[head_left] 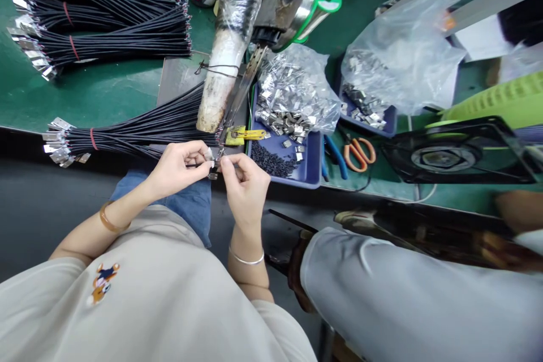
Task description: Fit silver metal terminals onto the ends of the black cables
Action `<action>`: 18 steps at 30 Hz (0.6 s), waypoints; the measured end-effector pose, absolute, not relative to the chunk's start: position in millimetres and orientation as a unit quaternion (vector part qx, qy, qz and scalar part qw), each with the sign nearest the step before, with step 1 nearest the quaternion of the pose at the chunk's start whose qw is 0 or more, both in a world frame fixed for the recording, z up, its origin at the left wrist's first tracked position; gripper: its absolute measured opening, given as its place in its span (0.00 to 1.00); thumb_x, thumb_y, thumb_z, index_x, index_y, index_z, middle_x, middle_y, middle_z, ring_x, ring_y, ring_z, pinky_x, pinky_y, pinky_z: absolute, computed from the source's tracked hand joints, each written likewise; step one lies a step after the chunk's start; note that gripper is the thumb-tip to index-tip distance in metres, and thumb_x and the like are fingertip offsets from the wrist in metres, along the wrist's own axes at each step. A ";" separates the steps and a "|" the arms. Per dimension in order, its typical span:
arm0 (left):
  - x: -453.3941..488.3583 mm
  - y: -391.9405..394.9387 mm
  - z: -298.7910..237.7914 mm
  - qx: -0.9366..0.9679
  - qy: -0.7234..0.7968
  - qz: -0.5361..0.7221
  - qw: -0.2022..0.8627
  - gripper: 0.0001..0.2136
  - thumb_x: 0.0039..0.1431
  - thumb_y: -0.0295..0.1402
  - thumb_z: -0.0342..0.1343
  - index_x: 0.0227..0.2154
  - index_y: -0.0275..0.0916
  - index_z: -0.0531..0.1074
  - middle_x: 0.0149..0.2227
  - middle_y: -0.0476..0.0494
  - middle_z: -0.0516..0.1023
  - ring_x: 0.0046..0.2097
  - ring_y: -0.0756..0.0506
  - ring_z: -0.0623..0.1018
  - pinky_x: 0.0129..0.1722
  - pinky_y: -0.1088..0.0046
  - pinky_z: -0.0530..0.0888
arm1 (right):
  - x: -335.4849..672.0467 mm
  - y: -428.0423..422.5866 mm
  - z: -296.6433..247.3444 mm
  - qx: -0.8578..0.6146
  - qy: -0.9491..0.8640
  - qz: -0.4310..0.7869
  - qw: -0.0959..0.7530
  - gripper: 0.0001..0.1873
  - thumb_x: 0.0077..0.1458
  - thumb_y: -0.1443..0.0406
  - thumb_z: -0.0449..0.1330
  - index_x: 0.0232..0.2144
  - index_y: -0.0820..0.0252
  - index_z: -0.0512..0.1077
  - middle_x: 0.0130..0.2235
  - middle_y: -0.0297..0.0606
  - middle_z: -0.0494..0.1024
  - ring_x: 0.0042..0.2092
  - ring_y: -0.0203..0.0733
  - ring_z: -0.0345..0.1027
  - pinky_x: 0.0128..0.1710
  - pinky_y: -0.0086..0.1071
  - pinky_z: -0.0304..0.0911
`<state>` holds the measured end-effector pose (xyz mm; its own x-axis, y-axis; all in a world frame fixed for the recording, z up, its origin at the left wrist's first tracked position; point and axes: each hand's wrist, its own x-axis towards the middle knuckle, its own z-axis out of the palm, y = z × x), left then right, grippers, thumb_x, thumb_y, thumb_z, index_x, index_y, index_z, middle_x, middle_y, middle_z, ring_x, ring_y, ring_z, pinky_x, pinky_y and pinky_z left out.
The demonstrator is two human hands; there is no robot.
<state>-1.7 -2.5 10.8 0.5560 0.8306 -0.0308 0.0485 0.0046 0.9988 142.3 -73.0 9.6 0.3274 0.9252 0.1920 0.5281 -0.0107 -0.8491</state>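
Observation:
My left hand (180, 167) is closed in a pinch on the end of a thin black wire, just below the table's front edge. My right hand (244, 184) is also pinched, holding a small metal terminal (213, 175) against that wire end. Both hands meet under the tip of a long metal soldering tool (237, 96) that slants down from the bench. A bundle of black wires with metal clips (127, 133), tied with a red band, lies just left of my hands.
Blue tray (311, 169) holds a plastic bag of metal terminals (297, 96) and small black sleeves. Orange-handled scissors (360, 153), a black fan (449, 155), a solder spool (316, 8) and more wire bundles (106, 22) lie on the green bench. Another person's grey sleeve (403, 288) is at right.

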 end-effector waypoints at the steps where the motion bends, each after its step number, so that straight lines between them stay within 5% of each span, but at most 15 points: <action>1: -1.9 -2.3 10.4 0.633 0.344 0.315 0.618 0.04 0.51 0.30 0.58 0.26 0.35 0.70 0.21 0.53 0.70 0.24 0.55 0.66 0.25 0.81 0.65 | 141.9 -73.1 10.1 -0.677 -0.549 0.202 0.446 0.15 0.63 0.60 0.57 0.24 0.58 0.69 0.24 0.29 0.71 0.25 0.32 0.61 0.28 0.29 0.58; 5: -4.5 -1.5 11.6 0.628 0.323 0.309 0.637 0.07 0.52 0.32 0.62 0.25 0.35 0.72 0.22 0.52 0.72 0.24 0.55 0.69 0.26 0.81 0.67 | 141.4 -75.0 13.7 -0.683 -0.552 0.157 0.452 0.17 0.60 0.59 0.61 0.21 0.57 0.66 0.20 0.26 0.65 0.22 0.30 0.56 0.24 0.28 0.53; 10: -9.2 -0.7 15.6 0.597 0.323 0.299 0.671 0.06 0.55 0.33 0.61 0.28 0.34 0.75 0.21 0.47 0.77 0.24 0.52 0.74 0.26 0.79 0.70 | 145.5 -79.6 22.3 -0.654 -0.447 0.123 0.597 0.07 0.63 0.59 0.58 0.41 0.55 0.68 0.22 0.23 0.71 0.16 0.29 0.56 0.17 0.26 0.53; 18: -6.1 -1.4 17.8 0.621 0.333 0.320 0.633 0.07 0.56 0.33 0.61 0.31 0.32 0.77 0.19 0.51 0.72 0.21 0.55 0.67 0.22 0.80 0.64 | 144.2 -75.4 18.9 -0.626 -0.507 0.222 0.549 0.05 0.58 0.65 0.65 0.30 0.57 0.73 0.39 0.35 0.85 0.29 0.36 0.80 0.31 0.30 0.78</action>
<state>-6.1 -1.4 17.8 0.5732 0.8191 -0.0235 0.0078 0.0232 0.9997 144.2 -75.4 18.9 0.3869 0.8790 0.2787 0.3922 0.1166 -0.9124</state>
